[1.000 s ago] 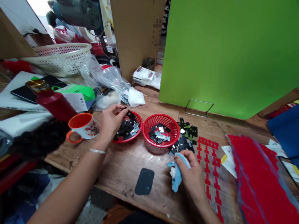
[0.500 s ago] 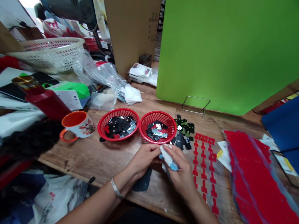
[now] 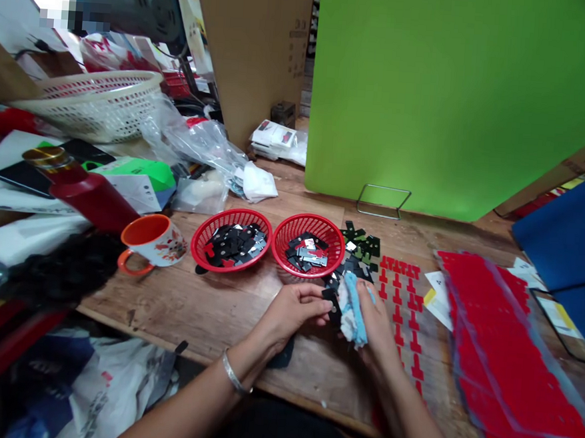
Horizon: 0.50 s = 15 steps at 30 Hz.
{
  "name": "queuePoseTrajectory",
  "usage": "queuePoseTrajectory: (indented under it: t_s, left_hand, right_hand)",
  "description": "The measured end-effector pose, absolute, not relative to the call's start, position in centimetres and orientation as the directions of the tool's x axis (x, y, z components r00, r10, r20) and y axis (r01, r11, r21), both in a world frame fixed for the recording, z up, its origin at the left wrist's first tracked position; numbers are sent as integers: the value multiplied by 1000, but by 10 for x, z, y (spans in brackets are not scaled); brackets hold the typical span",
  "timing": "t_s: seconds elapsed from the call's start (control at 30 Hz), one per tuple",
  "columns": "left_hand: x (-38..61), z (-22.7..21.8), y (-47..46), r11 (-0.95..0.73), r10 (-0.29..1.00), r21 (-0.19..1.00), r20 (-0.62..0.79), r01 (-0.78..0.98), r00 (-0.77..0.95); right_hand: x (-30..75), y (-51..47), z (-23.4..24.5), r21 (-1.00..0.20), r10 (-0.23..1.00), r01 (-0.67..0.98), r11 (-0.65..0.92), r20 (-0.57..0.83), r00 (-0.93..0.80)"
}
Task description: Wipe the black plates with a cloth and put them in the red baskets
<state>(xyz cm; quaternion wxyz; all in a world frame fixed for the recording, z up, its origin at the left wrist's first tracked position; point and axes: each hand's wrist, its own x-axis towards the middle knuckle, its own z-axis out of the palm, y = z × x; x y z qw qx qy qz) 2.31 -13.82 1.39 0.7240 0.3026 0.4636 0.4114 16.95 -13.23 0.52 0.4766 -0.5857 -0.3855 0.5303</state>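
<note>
Between its thumb and fingers, my left hand (image 3: pixel 290 312) pinches a small flat black metal piece (image 3: pixel 334 307). My right hand (image 3: pixel 378 325) is closed round a crumpled blue and white cloth (image 3: pixel 353 313), right beside the black piece. Just beyond my hands stand two red plastic baskets, the left basket (image 3: pixel 197 260) and the right basket (image 3: pixel 277 261), both holding dark and silvery flat pieces with some red ones. More black pieces (image 3: pixel 363 244) lie loose to the right of the right basket. A dark flat pad (image 3: pixel 281 355) on the table is partly covered by my left wrist.
A clear sheet with rows of red T-shaped stickers (image 3: pixel 400 313) lies at my right, with large red sheets (image 3: pixel 503 354) further right. An orange and white mug (image 3: pixel 158 243) and a dark red bottle (image 3: pixel 94 195) stand at the left. A wire stand (image 3: pixel 382 202) sits before the green board (image 3: pixel 440 109).
My right hand with the cloth has moved right, away from my left hand's fingers. The black piece in my left hand now shows; it was hidden by the cloth and fingers before.
</note>
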Motion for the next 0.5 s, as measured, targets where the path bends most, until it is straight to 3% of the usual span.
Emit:
queuePoseTrajectory:
  t_s: [0.07, 0.17, 0.23, 0.37, 0.5]
  left_hand:
    - [23, 15, -137, 441, 897, 833, -404, -333, 178]
    - [24, 20, -138, 392, 920, 860, -364, -327, 145]
    - [23, 24, -138, 387, 922, 877, -360, -286, 144]
    - [13, 32, -124, 305, 952, 931, -293, -198, 91]
    - [-16, 48, -94, 29, 997, 997, -24, 70, -72]
  right_hand:
    - [172, -136, 8, -952, 957, -105, -289, -290, -4]
    - [173, -143, 13, -967, 928, -33, -252, -232, -293]
    - [173, -145, 15, -975, 902, 23, -219, -212, -376]
    - [171, -143, 13, -982, 963, 163, -92, -130, -238]
    - [169, -142, 10, -968, 980, 172, -184, -193, -38]
